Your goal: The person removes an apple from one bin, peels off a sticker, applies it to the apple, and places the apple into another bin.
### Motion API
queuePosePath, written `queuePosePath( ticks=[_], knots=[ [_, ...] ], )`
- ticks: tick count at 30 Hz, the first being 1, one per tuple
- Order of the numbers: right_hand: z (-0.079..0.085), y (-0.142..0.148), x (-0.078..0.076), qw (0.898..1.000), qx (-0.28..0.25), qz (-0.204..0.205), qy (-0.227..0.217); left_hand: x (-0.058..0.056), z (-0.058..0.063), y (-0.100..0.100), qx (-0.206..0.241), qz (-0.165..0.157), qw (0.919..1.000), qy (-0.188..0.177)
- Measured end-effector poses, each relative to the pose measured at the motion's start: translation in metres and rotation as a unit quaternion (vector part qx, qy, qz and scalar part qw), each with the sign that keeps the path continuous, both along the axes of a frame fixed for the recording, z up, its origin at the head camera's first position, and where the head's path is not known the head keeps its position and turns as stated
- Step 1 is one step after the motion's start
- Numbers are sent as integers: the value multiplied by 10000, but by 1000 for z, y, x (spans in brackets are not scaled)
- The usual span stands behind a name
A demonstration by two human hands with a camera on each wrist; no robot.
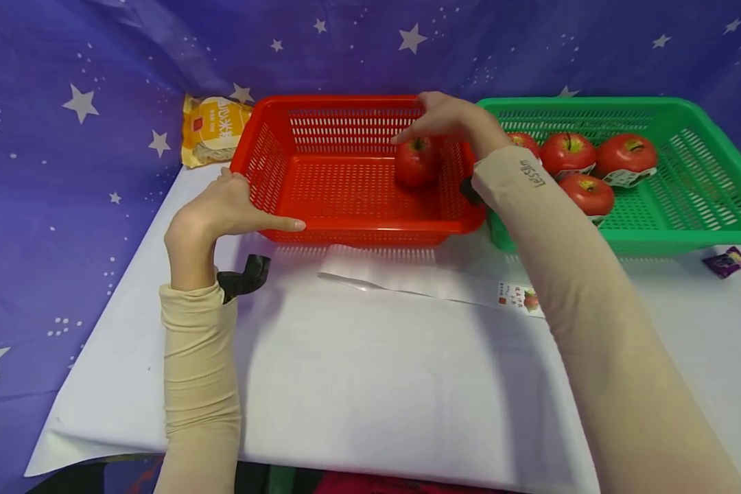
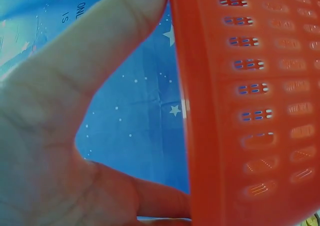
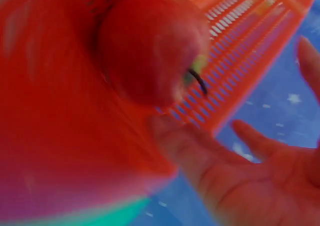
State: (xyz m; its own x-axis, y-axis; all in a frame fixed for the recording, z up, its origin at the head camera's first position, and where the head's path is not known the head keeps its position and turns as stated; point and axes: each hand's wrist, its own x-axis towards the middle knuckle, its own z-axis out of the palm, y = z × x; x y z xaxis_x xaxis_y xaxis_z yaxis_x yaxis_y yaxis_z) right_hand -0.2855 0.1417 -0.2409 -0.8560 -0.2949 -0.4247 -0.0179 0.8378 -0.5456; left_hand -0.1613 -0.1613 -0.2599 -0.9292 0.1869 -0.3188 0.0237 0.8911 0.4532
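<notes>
My left hand (image 1: pixel 213 209) is at the front left corner of the red basket (image 1: pixel 358 226). Its straight thumb lies along the front rim, and the other fingers touch the left side; some fingertips are hidden behind the basket edge in the left wrist view. Inside the red basket, toward its right end, sits a red apple (image 1: pixel 416 163) with a dark stem. Above that apple is my right hand (image 1: pixel 451 120), fingers spread; in the right wrist view they stand apart from the apple. Several red apples (image 1: pixel 626 158) with white labels lie in the green basket (image 1: pixel 654 241).
A yellow food packet (image 1: pixel 213 130) stands left of the red basket. A folded white strip with a printed label (image 1: pixel 519 296) lies before the baskets. Near the green basket's front right is a small purple packet (image 1: pixel 726 262). A starry blue cloth (image 1: pixel 346 48) hangs behind.
</notes>
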Motion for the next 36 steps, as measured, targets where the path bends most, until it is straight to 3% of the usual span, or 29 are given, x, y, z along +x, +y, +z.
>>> queuePosePath(
  ticks=[4, 7, 11, 15, 18, 22, 28, 31, 36],
  knots=[
    [-12, -8, -5, 9873, -245, -1068, -1148, 0, 0, 1, -17, 11, 10000, 0],
    [-22, -13, -6, 9760, -300, -1669, -1370, 0, 1, 2, 60, -8, 10000, 37],
    [-38, -15, -10, 9907, 578, -905, -840, 0, 1, 4, 133, 3, 9999, 53],
    [-49, -11, -16, 9955, 818, -256, -403, 1, 1, 5, 67, 72, 9999, 58],
    [-47, -8, -19, 9964, 601, -155, -582, 1, 1, 4, -46, 143, 9999, 47],
    [-36, -4, -18, 9975, 352, 5, -608, 1, 0, 3, -17, 155, 9999, 55],
    [-1, 8, -4, 9999, -69, -118, 21, 1, -2, 6, 19, 82, 9999, 82],
    [18, 16, 12, 9988, -294, -272, 274, 1, -2, 6, -46, 114, 9999, 52],
    [40, 33, 49, 9941, -694, -165, 815, 2, -1, 5, -189, 148, 9997, 49]
  ],
)
